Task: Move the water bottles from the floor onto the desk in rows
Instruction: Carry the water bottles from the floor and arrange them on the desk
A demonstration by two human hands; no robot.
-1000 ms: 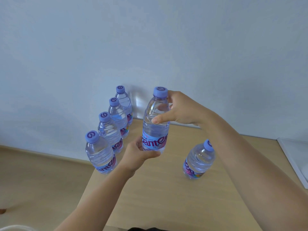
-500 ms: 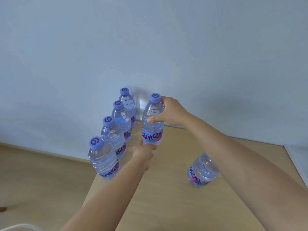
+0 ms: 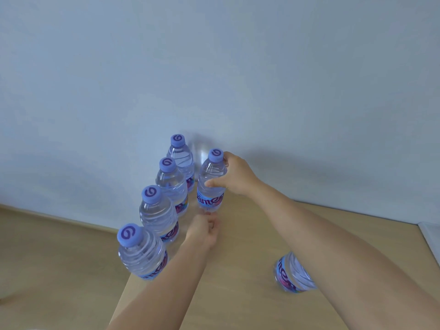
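Note:
Clear water bottles with purple caps stand on the light wooden desk (image 3: 238, 277). Several form a row along its left edge, from the near bottle (image 3: 142, 256) to the far bottle (image 3: 179, 158) by the wall. My right hand (image 3: 235, 177) grips the upper body of another bottle (image 3: 210, 186), which stands upright beside the far end of that row. My left hand (image 3: 202, 231) sits just in front of this bottle's base, fingers loosely curled, fingertips at its foot. One more bottle (image 3: 291, 275) stands at the right, partly hidden by my right forearm.
A pale wall rises right behind the desk. The wooden floor (image 3: 47, 258) lies below the desk's left edge. A white surface (image 3: 432, 236) adjoins the desk at the far right.
The held bottle went from raised above the desk down and back to the spot beside the row's far end. My left hand has slipped off its label to its foot.

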